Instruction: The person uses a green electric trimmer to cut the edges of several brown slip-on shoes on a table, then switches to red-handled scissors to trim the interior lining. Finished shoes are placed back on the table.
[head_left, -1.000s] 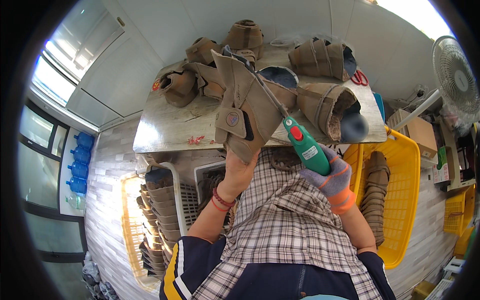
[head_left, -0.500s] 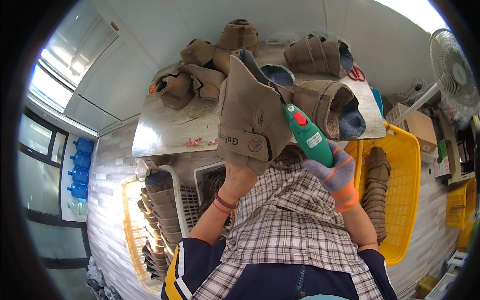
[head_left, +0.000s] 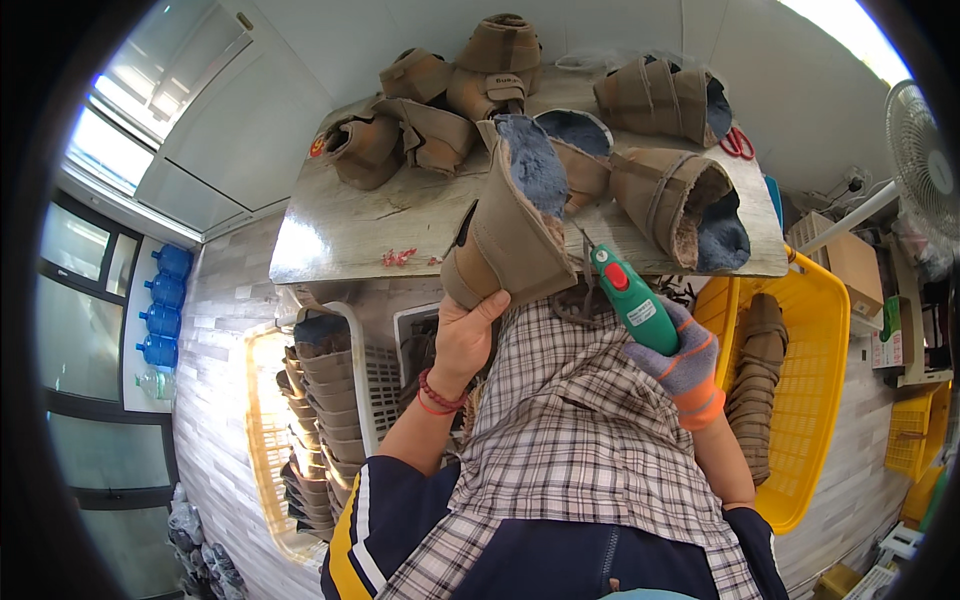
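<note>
Workshop: green handheld tool (head_left: 637, 305), filled crate (head_left: 812, 420)

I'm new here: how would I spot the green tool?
Find the pale table; the gloved right hand is below its near edge. It holds the green tool, whose bright body and red button set it apart from the brown pieces nearby.

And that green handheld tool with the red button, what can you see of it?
The green, plastic-looking handheld tool has a long rounded body, a red button near its front and a white label. A thin, dark tip points up and leftward, toward the tan boot-shaped piece; whether they touch is unclear. The right hand, in a grey-and-orange knitted glove, grips its rear. Whether it's running can't be told.
</note>
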